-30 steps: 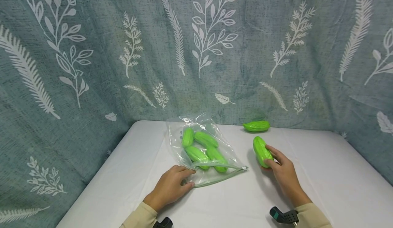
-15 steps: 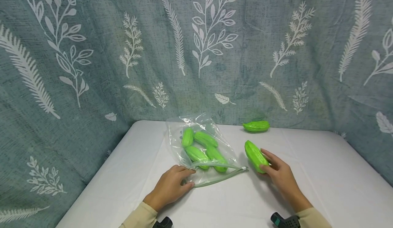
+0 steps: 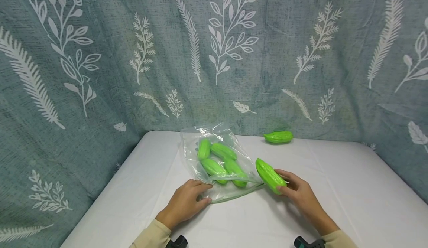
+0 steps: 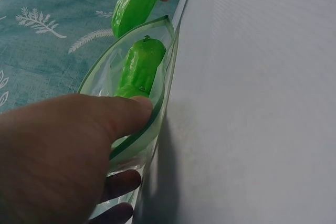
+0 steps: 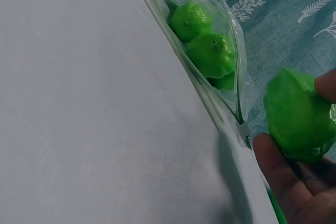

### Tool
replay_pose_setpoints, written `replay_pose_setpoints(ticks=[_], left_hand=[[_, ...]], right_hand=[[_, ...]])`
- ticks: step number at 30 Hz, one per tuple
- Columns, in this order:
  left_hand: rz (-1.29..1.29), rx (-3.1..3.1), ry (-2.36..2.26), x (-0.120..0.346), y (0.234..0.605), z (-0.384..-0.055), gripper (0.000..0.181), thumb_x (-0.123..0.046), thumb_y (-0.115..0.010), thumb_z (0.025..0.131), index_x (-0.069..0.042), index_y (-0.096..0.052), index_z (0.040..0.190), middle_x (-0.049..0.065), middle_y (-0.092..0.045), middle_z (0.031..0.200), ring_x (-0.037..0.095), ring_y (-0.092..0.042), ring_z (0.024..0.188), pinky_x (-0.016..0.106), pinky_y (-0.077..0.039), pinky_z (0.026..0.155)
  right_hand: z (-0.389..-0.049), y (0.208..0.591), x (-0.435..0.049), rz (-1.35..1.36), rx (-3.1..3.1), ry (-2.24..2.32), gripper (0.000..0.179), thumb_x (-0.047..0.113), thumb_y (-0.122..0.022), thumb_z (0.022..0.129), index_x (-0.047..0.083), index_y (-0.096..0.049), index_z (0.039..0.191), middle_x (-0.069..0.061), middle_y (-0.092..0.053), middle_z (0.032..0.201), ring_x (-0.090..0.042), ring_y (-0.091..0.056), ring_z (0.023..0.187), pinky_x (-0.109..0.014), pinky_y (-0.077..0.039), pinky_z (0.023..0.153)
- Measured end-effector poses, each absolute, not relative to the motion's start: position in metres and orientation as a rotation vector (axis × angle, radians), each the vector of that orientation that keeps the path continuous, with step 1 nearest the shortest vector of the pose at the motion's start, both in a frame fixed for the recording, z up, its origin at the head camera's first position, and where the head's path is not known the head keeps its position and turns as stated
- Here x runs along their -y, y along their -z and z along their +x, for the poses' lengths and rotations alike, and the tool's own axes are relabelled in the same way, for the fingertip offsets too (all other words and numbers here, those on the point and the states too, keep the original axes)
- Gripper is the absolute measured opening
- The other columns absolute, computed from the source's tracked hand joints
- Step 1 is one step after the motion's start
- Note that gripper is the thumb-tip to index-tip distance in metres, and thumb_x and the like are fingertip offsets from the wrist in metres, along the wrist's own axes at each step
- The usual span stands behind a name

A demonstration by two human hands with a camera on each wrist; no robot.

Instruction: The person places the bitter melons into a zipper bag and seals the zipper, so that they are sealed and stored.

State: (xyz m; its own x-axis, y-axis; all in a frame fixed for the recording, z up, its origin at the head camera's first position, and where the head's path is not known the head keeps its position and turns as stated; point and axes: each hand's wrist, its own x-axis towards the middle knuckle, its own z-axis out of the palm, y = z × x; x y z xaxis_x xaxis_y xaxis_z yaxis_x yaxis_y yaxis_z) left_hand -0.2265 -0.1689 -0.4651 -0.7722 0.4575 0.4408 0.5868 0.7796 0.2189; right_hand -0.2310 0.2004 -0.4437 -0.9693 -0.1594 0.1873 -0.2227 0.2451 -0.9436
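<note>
A clear zip bag (image 3: 227,195) lies mid-table with several bright green, ridged gourds (image 3: 222,152) inside. Its mouth faces me, the two green zip strips parted. My left hand (image 3: 188,200) holds the mouth's left corner; in the left wrist view the thumb (image 4: 131,116) reaches over a strip, with fingers below the edge. My right hand (image 3: 297,189) grips another gourd (image 3: 270,176) between thumb and fingers, tilted, its front part overlapping the bag's right corner. In the right wrist view this gourd (image 5: 294,114) is close beside the zip slider (image 5: 243,129).
One more green gourd (image 3: 278,137) lies at the table's back edge, right of the bag. A blue-green curtain (image 3: 214,92) with white leaf prints hangs behind and on both sides of the white table (image 3: 351,173).
My right hand has carried the gourd leftward and slightly nearer to me, to the bag's right corner, tilting it more. My left hand and the bag have stayed put.
</note>
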Motion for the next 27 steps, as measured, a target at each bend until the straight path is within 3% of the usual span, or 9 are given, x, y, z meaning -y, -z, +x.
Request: replay_pose_setpoints(ticks=[15,27], left_hand=[[-0.794,2.610,0.497,0.168,0.464,-0.226,0.038,-0.034,-0.077,0.088,-0.019,-0.072,0.122,-0.003,-0.069,0.112,0.016,-0.061,0.101,0.037,-0.052,0.084],[-0.799,2.595,0.500,0.168,0.463,-0.226,0.037,-0.033,-0.078,0.087,-0.019,-0.073,0.121,-0.003,-0.070,0.110,0.015,-0.062,0.099,0.036,-0.053,0.083]], right_hand=[[-0.222,0.442,-0.191,0.569,2.398,-1.964,0.052,0.007,-0.070,0.091,-0.003,-0.052,0.139,-0.027,-0.049,0.140,-0.012,-0.062,0.111,-0.030,-0.055,0.084],[-0.217,0.445,-0.182,0.999,2.376,-2.043,0.045,0.001,-0.064,0.094,-0.002,-0.053,0.138,-0.027,-0.052,0.137,-0.017,-0.058,0.121,-0.027,-0.049,0.094]])
